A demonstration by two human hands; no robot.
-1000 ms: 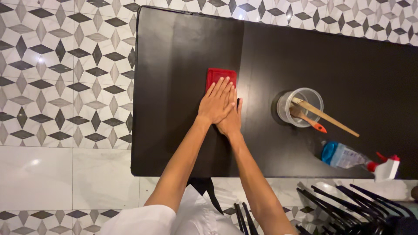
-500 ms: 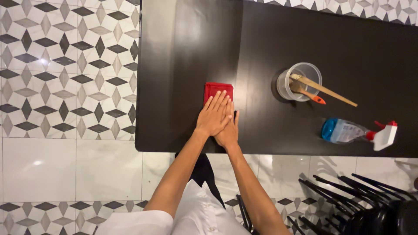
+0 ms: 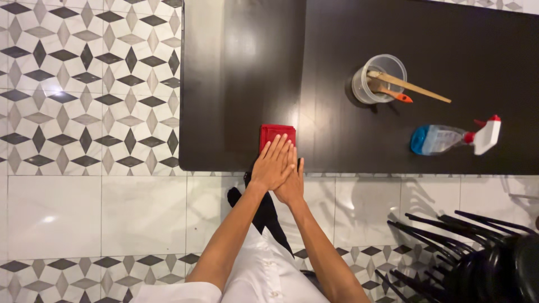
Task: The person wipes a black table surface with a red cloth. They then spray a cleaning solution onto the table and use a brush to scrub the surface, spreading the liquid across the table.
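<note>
Red cloth (image 3: 271, 134), just one of it, lies folded at the near edge of the dark table (image 3: 393, 33), and your two hands are stacked on top of it. Your left hand (image 3: 273, 165) lies flat with its fingers straight and close together, fingertips pressing the cloth; your right hand (image 3: 292, 182) sits partly underneath and beside it, also flat, with little more than the thumb side showing. Neither hand pinches anything. Farther along the tabletop to your right you have one clear plastic cup (image 3: 379, 78) holding two things: a plain wooden stick (image 3: 421, 88) and an orange-handled brush (image 3: 393, 93). Near the cup, well apart from the cloth, one spray bottle (image 3: 449, 137) with blue liquid and a red-and-white trigger lies on its side. At your lower right stands one stack of black chairs (image 3: 483, 252) on the patterned tile floor (image 3: 84, 84).
</note>
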